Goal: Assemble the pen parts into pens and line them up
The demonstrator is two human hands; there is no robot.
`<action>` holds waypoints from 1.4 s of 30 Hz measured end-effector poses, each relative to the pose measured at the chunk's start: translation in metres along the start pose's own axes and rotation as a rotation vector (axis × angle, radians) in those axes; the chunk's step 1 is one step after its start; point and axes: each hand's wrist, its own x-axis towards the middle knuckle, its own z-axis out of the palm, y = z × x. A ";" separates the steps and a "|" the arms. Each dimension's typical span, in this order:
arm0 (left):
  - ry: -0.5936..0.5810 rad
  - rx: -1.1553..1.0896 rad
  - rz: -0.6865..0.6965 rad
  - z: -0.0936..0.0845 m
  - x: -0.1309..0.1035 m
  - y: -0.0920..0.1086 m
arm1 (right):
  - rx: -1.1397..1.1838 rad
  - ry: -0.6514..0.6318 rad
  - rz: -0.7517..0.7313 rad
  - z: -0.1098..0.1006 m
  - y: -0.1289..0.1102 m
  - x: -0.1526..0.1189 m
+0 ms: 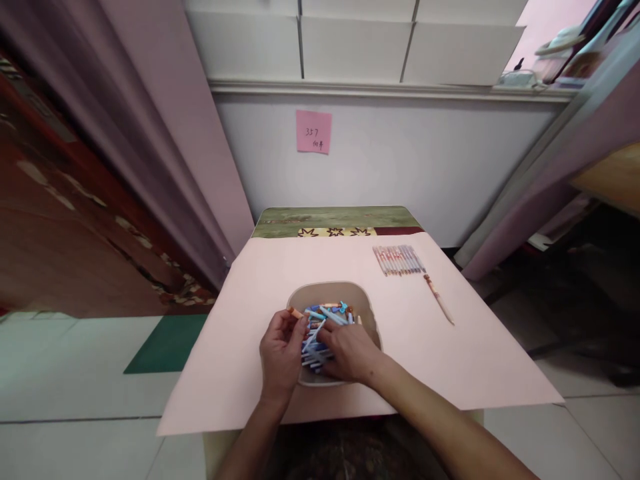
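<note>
A beige bin [373, 327] stands near the front of the pink-covered table, with several blue, white and brown pens [313, 357] lying jumbled in it. At the bin's left rim my left hand [285, 343] is closed on an orange-brown pen [297, 313]. My right hand [347, 350] reaches into the bin among the pens; its fingers are bent and partly hidden, and what they touch is hard to make out. To the right, a row of pens [399, 260] lies side by side, and a single brown and cream pen [439, 299] lies slanted below it.
The pink sheet [240, 320] covers most of the table, whose green patterned back edge [335, 216] meets the wall. A pink note [313, 132] is on the wall. Curtains hang at both sides, and a dark chair-like shape is at the right.
</note>
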 end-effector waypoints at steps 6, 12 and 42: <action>-0.008 0.016 -0.001 -0.003 0.001 -0.003 | -0.079 0.049 0.166 0.004 -0.001 0.018; 0.019 -0.036 -0.020 -0.002 0.003 0.001 | 0.011 0.109 0.386 0.000 0.024 0.033; 0.125 -0.372 -0.284 -0.018 0.002 0.035 | -0.076 -0.085 0.242 0.008 -0.004 0.007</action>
